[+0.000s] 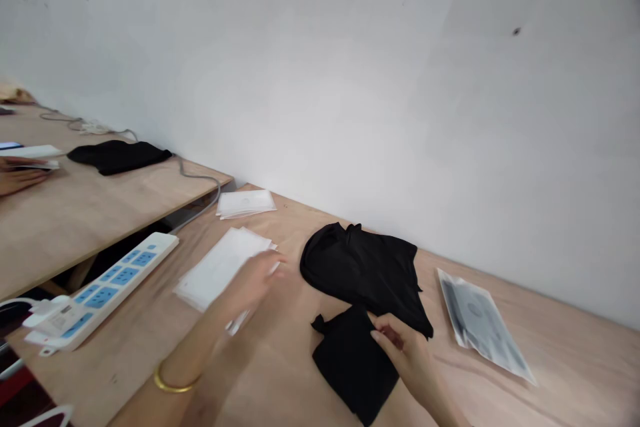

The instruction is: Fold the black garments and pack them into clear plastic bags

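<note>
My right hand (403,347) pinches the upper right edge of a folded black cloth (353,363) on the table, thumb and finger closed on it. My left hand (257,280) is smeared by motion at the right side of a stack of white translucent plastic bags (220,270). White edges show beside and below that hand; whether it grips them I cannot make out. Just behind the folded piece lies a larger, loosely spread black cloth (365,267).
On the right lies a bag with dark contents (483,320). More white bags (246,203) rest near the wall. A white power strip (107,290) is at the left edge. On the neighbouring table are another black cloth (120,155) and another person's hand (20,177).
</note>
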Tool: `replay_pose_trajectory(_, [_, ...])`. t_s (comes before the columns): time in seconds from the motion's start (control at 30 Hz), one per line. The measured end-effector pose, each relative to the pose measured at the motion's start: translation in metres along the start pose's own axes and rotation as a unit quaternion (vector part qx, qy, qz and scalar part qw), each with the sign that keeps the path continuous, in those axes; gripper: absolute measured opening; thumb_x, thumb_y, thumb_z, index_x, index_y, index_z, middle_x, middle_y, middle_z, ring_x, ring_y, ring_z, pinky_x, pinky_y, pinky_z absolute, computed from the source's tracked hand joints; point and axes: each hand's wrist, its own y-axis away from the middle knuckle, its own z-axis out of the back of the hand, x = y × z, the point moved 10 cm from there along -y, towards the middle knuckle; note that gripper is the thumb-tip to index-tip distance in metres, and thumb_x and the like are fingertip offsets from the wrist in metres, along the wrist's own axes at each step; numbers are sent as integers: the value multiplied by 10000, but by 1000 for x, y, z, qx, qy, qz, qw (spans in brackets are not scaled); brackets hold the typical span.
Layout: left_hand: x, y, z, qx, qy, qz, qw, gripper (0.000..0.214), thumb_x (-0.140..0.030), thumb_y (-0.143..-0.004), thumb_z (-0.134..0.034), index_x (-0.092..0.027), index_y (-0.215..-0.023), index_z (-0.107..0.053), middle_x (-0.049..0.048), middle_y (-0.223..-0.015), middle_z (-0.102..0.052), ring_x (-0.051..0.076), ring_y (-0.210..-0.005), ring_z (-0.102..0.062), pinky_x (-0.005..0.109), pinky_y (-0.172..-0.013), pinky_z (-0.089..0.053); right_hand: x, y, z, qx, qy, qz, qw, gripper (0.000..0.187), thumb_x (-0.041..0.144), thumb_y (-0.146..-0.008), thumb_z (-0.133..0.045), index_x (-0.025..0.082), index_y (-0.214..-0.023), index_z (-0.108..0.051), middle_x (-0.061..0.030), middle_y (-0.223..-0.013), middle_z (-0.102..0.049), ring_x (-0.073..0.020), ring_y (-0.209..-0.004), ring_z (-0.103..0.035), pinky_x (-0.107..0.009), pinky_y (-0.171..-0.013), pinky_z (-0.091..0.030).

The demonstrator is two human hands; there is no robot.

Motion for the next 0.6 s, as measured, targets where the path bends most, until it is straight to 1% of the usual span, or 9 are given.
replay_pose_trajectory(0.03, [-23, 0, -20, 71, 22, -57, 996, 272, -153, -823, -527, -251, -1034, -665, -2, -1104, -673, 201, -1059, -589, 318, -954, -417, 16, 1, 0, 19, -5, 21, 1000, 191, 373, -839, -505, 219, -759, -585, 14, -645, -584, -154, -608, -560, -238, -559, -424])
replay_pose_trajectory(0.1, [-72, 8, -59, 205, 68, -166, 962, 394, -121, -807, -565, -279, -1166, -608, -2, -1269, -594, 198, -1216, -489, 326, -1034, -350, 46, 4, 1, 49, -13, 71, 996, 182, 340, -883, -464, 224, -814, -587, -1, -732, -606, -155, -678, -578, -239, -613, -438])
replay_pose_trajectory(0.17, [-106, 14, -83, 279, 88, -216, 932, 468, -124, -781, -629, -302, -1210, -574, -9, -1277, -590, 207, -1256, -454, 355, -1061, -306, 68, 9, 7, 43, -14, 118, 992, 190, 305, -908, -441, 227, -833, -597, -21, -825, -624, -158, -765, -593, -248, -691, -447])
replay_pose_trajectory(0.2, [-116, 16, -91, 299, 88, -225, 923, 452, -137, -776, -650, -304, -1191, -586, -10, -1220, -627, 210, -1212, -499, 365, -1057, -302, 73, 11, 12, 26, -11, 132, 991, 192, 291, -914, -438, 229, -837, -603, -28, -852, -627, -160, -793, -595, -251, -714, -445])
replay_pose_trajectory(0.3, [-125, 15, -96, 299, 84, -219, 925, 338, -250, -766, -707, -279, -1096, -644, -9, -1005, -698, 193, -962, -628, 342, -983, -357, 72, 16, 25, -42, 1, 135, 990, 176, 276, -917, -450, 233, -843, -605, -31, -857, -629, -156, -789, -597, -247, -698, -439])
replay_pose_trajectory(0.37, [-124, 15, -93, 288, 100, -217, 927, 376, -321, -732, -744, -258, -1091, -648, 13, -1024, -685, 193, -936, -621, 309, -920, -398, 67, 18, 26, -57, 3, 125, 991, 161, 285, -916, -454, 231, -846, -589, -25, -836, -626, -152, -765, -593, -245, -686, -435])
replay_pose_trajectory(0.47, [-118, 17, -92, 269, 102, -201, 936, 244, -295, -748, -731, -228, -973, -667, 22, -988, -666, 195, -959, -585, 296, -887, -398, 68, 18, 14, -14, -16, 110, 994, 186, 308, -934, -403, 226, -838, -539, -1, -761, -590, -137, -689, -560, -237, -644, -423])
replay_pose_trajectory(0.53, [-115, 18, -90, 257, 96, -170, 947, 105, -250, -779, -688, -211, -870, -654, 4, -878, -639, 177, -897, -565, 280, -832, -403, 75, 19, 11, 17, -39, 100, 994, 217, 333, -944, -364, 225, -824, -510, 17, -703, -550, -127, -629, -521, -228, -596, -408])
replay_pose_trajectory(0.6, [-116, 19, -83, 257, 131, -132, 948, 72, -243, -796, -652, -200, -843, -617, -15, -805, -588, 146, -801, -538, 241, -733, -406, 83, 21, 14, 57, -64, 91, 992, 217, 368, -930, -391, 223, -829, -519, 18, -702, -554, -132, -640, -522, -230, -601, -414])
